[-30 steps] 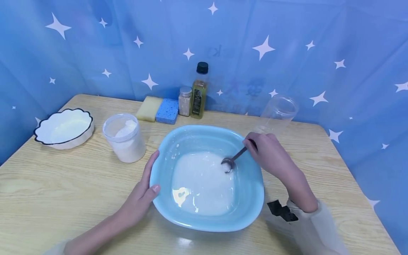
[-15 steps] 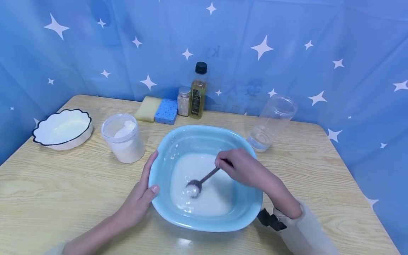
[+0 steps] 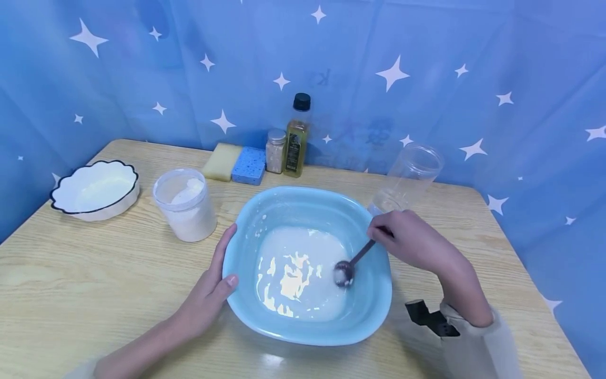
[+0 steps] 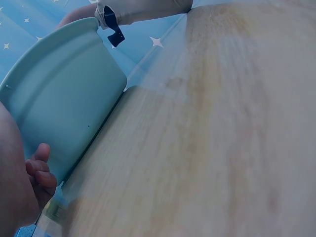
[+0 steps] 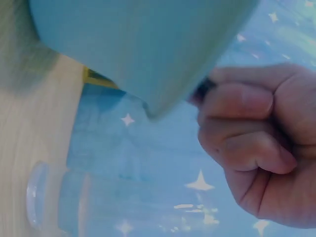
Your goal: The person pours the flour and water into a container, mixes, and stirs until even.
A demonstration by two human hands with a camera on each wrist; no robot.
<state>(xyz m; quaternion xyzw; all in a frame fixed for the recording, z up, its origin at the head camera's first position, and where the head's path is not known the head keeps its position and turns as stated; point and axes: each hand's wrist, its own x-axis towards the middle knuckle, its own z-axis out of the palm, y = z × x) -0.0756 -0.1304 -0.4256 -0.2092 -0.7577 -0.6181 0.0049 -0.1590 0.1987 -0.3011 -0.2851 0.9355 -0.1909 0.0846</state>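
A light blue basin (image 3: pixel 310 337) holds a white milky liquid (image 3: pixel 298 273) with bright reflections on it. At its left side my left hand (image 3: pixel 210 287) grips the wall, thumb near the rim; the left wrist view has several curled fingers (image 4: pixel 42 173) against the outside of the basin (image 4: pixel 69 94). A dark brown spoon (image 3: pixel 344 272) is in my right hand (image 3: pixel 412 239), pinched by its handle above the right rim. Its bowl sits in the liquid near the right wall. Curled fingers (image 5: pixel 242 101) of that hand show in the right wrist view.
Behind the basin stand an oil bottle (image 3: pixel 295 142), a small shaker jar (image 3: pixel 275 152), a blue sponge (image 3: pixel 249 166) and a yellow sponge (image 3: pixel 221 162). A tub of white powder (image 3: pixel 191 218) and a scalloped white dish (image 3: pixel 101 210) are left. A clear container (image 3: pixel 412 171) stands back right.
The spoon has swept from the basin's right side to the lower left of the liquid, then back to the right. My left hand has stayed on the basin.
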